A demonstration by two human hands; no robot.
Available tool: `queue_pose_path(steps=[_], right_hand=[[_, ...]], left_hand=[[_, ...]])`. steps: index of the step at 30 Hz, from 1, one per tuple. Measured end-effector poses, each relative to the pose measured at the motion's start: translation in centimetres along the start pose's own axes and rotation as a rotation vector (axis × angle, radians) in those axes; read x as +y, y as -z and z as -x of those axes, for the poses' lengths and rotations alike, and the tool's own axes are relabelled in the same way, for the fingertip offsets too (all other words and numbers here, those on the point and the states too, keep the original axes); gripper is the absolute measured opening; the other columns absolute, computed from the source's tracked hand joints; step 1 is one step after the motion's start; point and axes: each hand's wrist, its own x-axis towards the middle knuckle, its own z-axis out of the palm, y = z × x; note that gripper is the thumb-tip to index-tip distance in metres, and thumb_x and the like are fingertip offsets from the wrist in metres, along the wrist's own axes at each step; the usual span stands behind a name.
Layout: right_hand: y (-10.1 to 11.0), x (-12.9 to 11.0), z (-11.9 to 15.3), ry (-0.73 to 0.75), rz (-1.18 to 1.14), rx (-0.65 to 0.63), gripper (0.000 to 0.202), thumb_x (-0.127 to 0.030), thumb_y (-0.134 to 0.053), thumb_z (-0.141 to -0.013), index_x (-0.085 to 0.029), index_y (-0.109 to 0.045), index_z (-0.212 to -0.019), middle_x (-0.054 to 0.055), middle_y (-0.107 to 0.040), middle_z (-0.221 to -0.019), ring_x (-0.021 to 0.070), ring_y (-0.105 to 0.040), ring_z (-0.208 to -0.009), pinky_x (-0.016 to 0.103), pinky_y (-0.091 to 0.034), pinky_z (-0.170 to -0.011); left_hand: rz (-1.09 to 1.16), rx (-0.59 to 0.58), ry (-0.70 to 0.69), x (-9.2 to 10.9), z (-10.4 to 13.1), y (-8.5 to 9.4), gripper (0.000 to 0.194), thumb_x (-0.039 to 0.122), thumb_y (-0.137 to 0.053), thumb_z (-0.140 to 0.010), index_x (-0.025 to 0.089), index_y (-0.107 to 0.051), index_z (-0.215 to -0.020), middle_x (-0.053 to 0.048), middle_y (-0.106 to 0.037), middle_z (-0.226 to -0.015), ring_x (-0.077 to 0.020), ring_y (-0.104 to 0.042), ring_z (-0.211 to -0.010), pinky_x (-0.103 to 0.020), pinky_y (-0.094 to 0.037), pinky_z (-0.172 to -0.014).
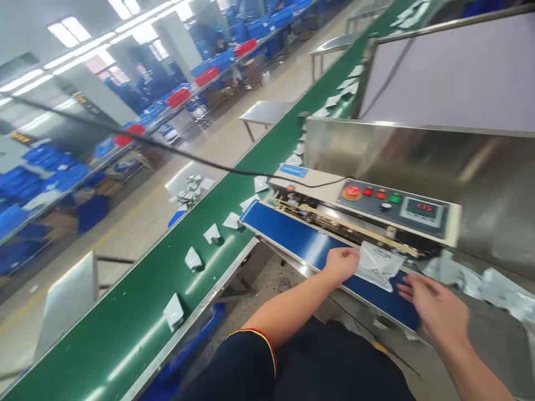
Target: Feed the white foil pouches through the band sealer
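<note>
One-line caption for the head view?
Left hand feeds a clear pouch on the sealer's blue belt; right hand hovers beside.
</note>
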Motion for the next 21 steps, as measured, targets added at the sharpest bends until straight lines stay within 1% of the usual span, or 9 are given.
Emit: queue_pose_path(steps=[3, 6, 8, 10, 12, 14, 16, 18, 21], right_hand=[[-2.4, -0.3, 3.3, 0.049, 0.175, 0.062, 0.045, -0.067, -0.081, -0.076, -0.026, -0.076, -0.095, 0.018, -0.081, -0.096, 0.0415, -0.08, -0.084, 0.054, -0.068, -0.071], [-9.0, -1.0, 7.6, 0.171, 0.414, -0.161, 0.053, -0.074, -0.073, -0.078, -0.025, -0.079, -0.098, 0.016, -0.081, -0.092, 0.0448, -0.08, -0.093, 0.058, -0.066, -0.085], [-16.3, -2.0, 10.8, 0.366, 0.543, -0.386, 0.059, -0.078, -0.067, -0.08, -0.024, -0.08, -0.1, 0.014, -0.082, -0.092, 0.0421, -0.08, -0.092, 0.055, -0.064, -0.088], [-25.3, -3.4, 14.1, 0.636, 0.655, -0.602, 0.061, -0.077, -0.06, -0.089, -0.023, -0.081, -0.106, 0.013, -0.083, -0.1, 0.0376, -0.08, -0.095, 0.048, -0.063, -0.088], [-35.3, -5.2, 17.1, 0.935, 0.829, -0.763, 0.054, -0.066, -0.054, -0.101, -0.022, -0.082, -0.118, 0.014, -0.083, -0.112, 0.0345, -0.078, -0.105, 0.043, -0.061, -0.092], [-45.5, -6.7, 19.6, 1.176, 1.118, -0.839, 0.044, -0.048, -0.052, -0.108, -0.02, -0.079, -0.128, 0.017, -0.081, -0.125, 0.0345, -0.074, -0.118, 0.043, -0.056, -0.102], [-55.1, -7.3, 21.1, 1.212, 1.44, -0.824, 0.038, -0.04, -0.057, -0.11, -0.021, -0.075, -0.137, 0.019, -0.077, -0.135, 0.0355, -0.07, -0.129, 0.045, -0.051, -0.109], [-63.0, -6.7, 21.5, 1.152, 1.612, -0.8, 0.04, -0.039, -0.069, -0.106, -0.015, -0.073, -0.138, 0.025, -0.076, -0.133, 0.0404, -0.07, -0.13, 0.05, -0.05, -0.109], [-70.7, -4.1, 20.4, 1.041, 1.728, -0.744, 0.067, -0.042, -0.089, -0.093, -0.002, -0.067, -0.141, 0.038, -0.073, -0.123, 0.0484, -0.072, -0.122, 0.058, -0.05, -0.103]], left_hand=[[0.133, 0.131, -0.006, 1.0, 0.9, 7.5, 0.03, 0.042, -0.087, -0.093, 0.013, -0.083, -0.099, -0.01, -0.08, -0.096, -0.0154, -0.07, -0.078, -0.028, -0.056, -0.074], [0.201, 0.309, -0.056, 1.9, 2.1, 17.9, 0.025, 0.036, -0.079, -0.099, 0.012, -0.081, -0.104, -0.011, -0.08, -0.1, -0.0128, -0.069, -0.075, -0.023, -0.052, -0.067], [0.228, 0.449, -0.075, 2.3, 3.1, 25.5, 0.025, 0.036, -0.074, -0.103, 0.012, -0.08, -0.101, -0.01, -0.08, -0.095, -0.0123, -0.067, -0.072, -0.022, -0.05, -0.064], [0.265, 0.586, -0.084, 2.2, 4.0, 33.1, 0.029, 0.04, -0.074, -0.103, 0.012, -0.08, -0.1, -0.01, -0.08, -0.094, -0.0137, -0.068, -0.073, -0.023, -0.052, -0.066], [0.3, 0.735, -0.104, 1.3, 5.0, 40.2, 0.029, 0.041, -0.076, -0.102, 0.013, -0.081, -0.103, -0.012, -0.082, -0.1, -0.017, -0.072, -0.08, -0.028, -0.057, -0.077], [0.302, 0.893, -0.132, -0.8, 6.6, 46.5, 0.026, 0.038, -0.075, -0.102, 0.014, -0.081, -0.111, -0.015, -0.084, -0.109, -0.021, -0.076, -0.093, -0.033, -0.06, -0.091], [0.26, 1.06, -0.14, -4.3, 8.8, 51.7, 0.029, 0.037, -0.072, -0.103, 0.014, -0.08, -0.12, -0.016, -0.083, -0.118, -0.0243, -0.078, -0.105, -0.038, -0.06, -0.103], [0.175, 1.254, -0.112, -8.7, 11.8, 55.7, 0.036, 0.041, -0.069, -0.104, 0.016, -0.078, -0.129, -0.017, -0.081, -0.128, -0.0275, -0.076, -0.117, -0.043, -0.058, -0.111], [-0.015, 1.545, 0.007, -15.5, 17.3, 59.6, 0.05, 0.047, -0.067, -0.104, 0.016, -0.07, -0.144, -0.02, -0.073, -0.146, -0.0344, -0.067, -0.138, -0.053, -0.05, -0.124]])
